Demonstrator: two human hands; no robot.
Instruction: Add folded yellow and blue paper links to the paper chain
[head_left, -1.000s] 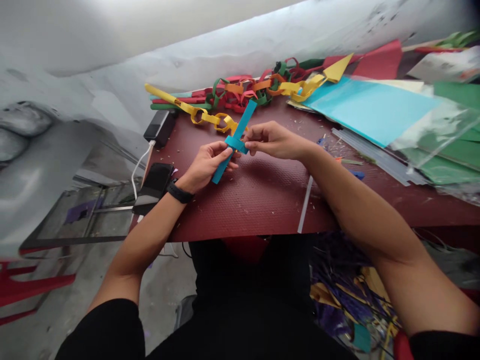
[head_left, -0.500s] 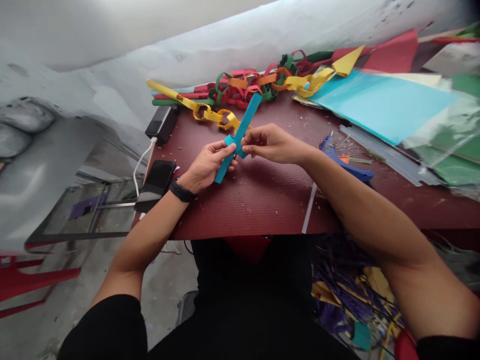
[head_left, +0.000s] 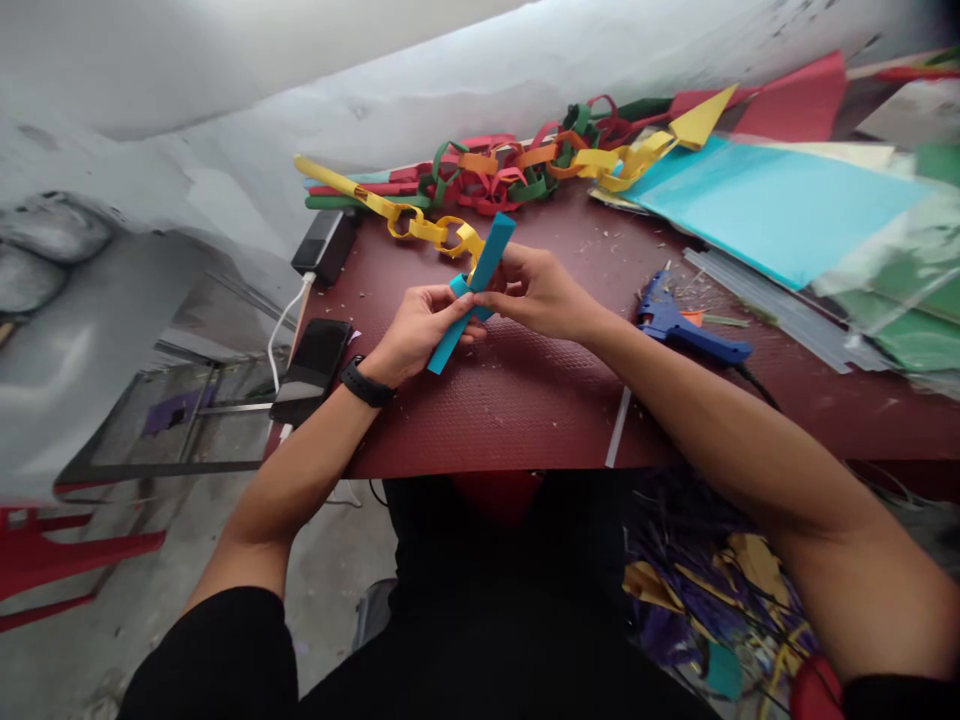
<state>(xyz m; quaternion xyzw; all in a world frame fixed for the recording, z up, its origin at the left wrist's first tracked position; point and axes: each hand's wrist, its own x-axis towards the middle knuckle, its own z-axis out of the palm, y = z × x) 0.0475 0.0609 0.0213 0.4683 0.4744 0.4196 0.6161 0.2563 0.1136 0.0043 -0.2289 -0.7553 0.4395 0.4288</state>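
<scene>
A blue paper strip [head_left: 493,250] slants between my hands above the table, its lower end free below my left fingers. My left hand [head_left: 427,328] pinches it around the middle, where another piece of blue paper crosses it. Thumb and fingers of my right hand [head_left: 536,290] are closed on the strip from the right side. A yellow paper chain [head_left: 427,230] runs from the back left up to my fingers; its last link is partly hidden behind the blue paper, so I cannot tell how they join.
A blue glue gun [head_left: 686,328] and a clear glue stick [head_left: 619,428] lie to the right on the maroon table [head_left: 540,410]. Red, green and orange paper chains [head_left: 510,165] and blue sheets [head_left: 780,210] fill the back. A phone [head_left: 319,355] and black box [head_left: 326,245] sit left.
The blue strip's upper end has come down and toward me. My right fingers have shifted slightly along it, and the right forearm has lowered, showing more of the glue gun.
</scene>
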